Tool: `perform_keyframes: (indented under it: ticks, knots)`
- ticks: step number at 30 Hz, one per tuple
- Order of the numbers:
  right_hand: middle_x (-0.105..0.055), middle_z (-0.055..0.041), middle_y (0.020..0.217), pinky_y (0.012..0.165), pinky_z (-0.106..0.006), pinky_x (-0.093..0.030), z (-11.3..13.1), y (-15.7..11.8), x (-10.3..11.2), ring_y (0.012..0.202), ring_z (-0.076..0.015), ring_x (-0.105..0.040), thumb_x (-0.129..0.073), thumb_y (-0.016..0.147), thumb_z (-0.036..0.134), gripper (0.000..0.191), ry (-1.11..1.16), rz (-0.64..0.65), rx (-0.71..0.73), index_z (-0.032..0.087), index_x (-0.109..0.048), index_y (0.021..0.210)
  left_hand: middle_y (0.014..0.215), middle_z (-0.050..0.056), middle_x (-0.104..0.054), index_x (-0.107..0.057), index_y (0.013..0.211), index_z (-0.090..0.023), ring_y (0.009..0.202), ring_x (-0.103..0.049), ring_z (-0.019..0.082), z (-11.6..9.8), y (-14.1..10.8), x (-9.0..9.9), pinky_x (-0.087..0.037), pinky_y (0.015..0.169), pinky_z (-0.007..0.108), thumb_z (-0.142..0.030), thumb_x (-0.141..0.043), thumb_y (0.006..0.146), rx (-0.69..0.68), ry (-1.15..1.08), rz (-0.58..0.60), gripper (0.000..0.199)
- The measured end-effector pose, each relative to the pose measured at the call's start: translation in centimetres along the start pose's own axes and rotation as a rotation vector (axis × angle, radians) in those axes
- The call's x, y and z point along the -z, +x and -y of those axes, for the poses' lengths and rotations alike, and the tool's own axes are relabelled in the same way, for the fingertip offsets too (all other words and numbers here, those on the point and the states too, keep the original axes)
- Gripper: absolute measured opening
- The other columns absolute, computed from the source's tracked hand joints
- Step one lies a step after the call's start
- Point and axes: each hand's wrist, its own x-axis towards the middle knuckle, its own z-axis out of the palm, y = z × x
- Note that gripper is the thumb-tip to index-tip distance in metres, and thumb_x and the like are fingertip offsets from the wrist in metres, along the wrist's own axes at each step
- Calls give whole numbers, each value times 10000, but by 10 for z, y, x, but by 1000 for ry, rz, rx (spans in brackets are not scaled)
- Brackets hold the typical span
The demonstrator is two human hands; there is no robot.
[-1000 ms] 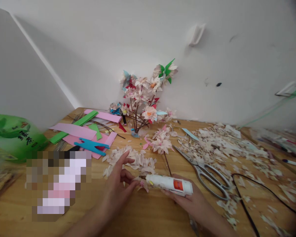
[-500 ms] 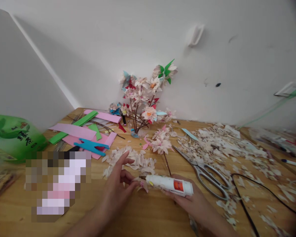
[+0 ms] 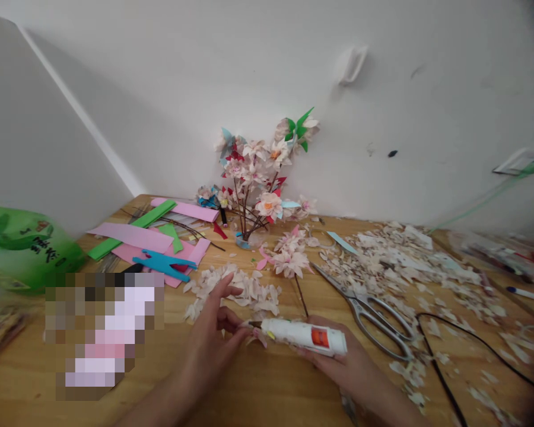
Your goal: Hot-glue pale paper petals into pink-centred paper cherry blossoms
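Observation:
My left hand (image 3: 216,323) pinches a small pale petal (image 3: 245,325) between thumb and fingertip, with the index finger raised. My right hand (image 3: 331,356) is closed around a white glue gun (image 3: 293,333) with an orange-red label. Its dark nozzle points left and reaches the petal, though I cannot tell whether they touch. Just below the nozzle shows a little pink flower piece (image 3: 260,340); what supports it is hidden. Beyond my left hand lies a heap of loose petals (image 3: 249,287). A finished-looking blossom (image 3: 289,264) on a brown stem lies behind the glue gun.
Silver scissors (image 3: 374,317) lie to the right, near a black cable (image 3: 436,362) and scattered petals (image 3: 396,255). Flowering branches (image 3: 258,178) stand by the wall. Pink paper strips (image 3: 133,235) and a blue paper piece (image 3: 164,264) are at left, beside a green bag (image 3: 22,249).
The glue gun has shifted slightly left and down, its nozzle closer to the petal. The pink flower piece below it is now less visible. My left hand stays nearly still.

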Motion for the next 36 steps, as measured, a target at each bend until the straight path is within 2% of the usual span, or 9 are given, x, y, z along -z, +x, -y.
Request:
perform_keyframes:
  ticks: [6,13,15,18,21,24,27,31,36]
  knots:
    - [-681,-12,671,570,-250,-509,-2,1,1,605,-190,-615,-628,698,297,119,-15,29,-7,191,-656,741,1165,51,-458,-279,1274,-319,570,-573,61,0,-1,1,-522,570,266,-187,-626,686,-9,-20,-13,695]
    - [-643,13,607,510,-227,-474,-1,2,3,564,-170,-591,-616,712,274,92,-13,43,-22,184,-615,691,1141,31,-454,-302,1240,-334,533,-554,37,-1,0,1,-507,545,248,-175,-655,661,16,-92,1,696]
    - [-656,1,601,510,-239,-485,-1,3,3,565,-181,-603,-619,705,284,107,3,5,-31,182,-614,676,1142,27,-451,-293,1244,-339,532,-548,33,-1,1,1,-503,545,242,-164,-657,657,27,-111,0,713]
    - [-723,-43,719,594,-291,-536,-5,4,8,653,-226,-659,-632,687,335,178,86,-66,-76,175,-660,759,1143,26,-443,-280,1247,-340,546,-555,34,-2,2,1,-498,544,233,-166,-669,650,46,-132,15,734]
    - [-746,-65,840,695,-352,-555,-18,3,22,762,-269,-684,-655,665,386,283,145,-156,-116,177,-689,853,1137,24,-444,-284,1242,-337,554,-561,37,-2,2,2,-491,532,224,-166,-683,633,69,-149,21,748]
    - [-751,-80,822,691,-383,-565,-36,-2,41,752,-291,-691,-689,626,430,330,95,-369,-151,174,-697,834,1121,20,-459,-300,1238,-335,541,-554,35,-2,3,3,-488,518,222,-170,-691,617,79,-172,6,753]
    - [-754,-85,793,680,-390,-569,-54,-4,55,730,-300,-695,-713,573,458,369,58,-473,-154,168,-702,801,1078,7,-474,-322,1228,-329,522,-538,25,0,3,3,-474,505,209,-185,-697,608,75,-194,-36,739]
    - [-756,-79,793,700,-395,-561,-75,-4,58,740,-304,-694,-710,565,420,343,18,-452,-172,165,-708,795,1028,-12,-476,-333,1225,-329,506,-520,12,3,4,3,-457,500,196,-201,-700,607,71,-203,-65,730]
    - [-751,-84,854,741,-408,-539,-93,-4,49,799,-318,-683,-675,604,409,339,-36,-343,-226,169,-702,843,1010,-19,-469,-330,1222,-322,492,-517,10,1,6,4,-443,480,192,-209,-704,601,79,-218,-67,733]
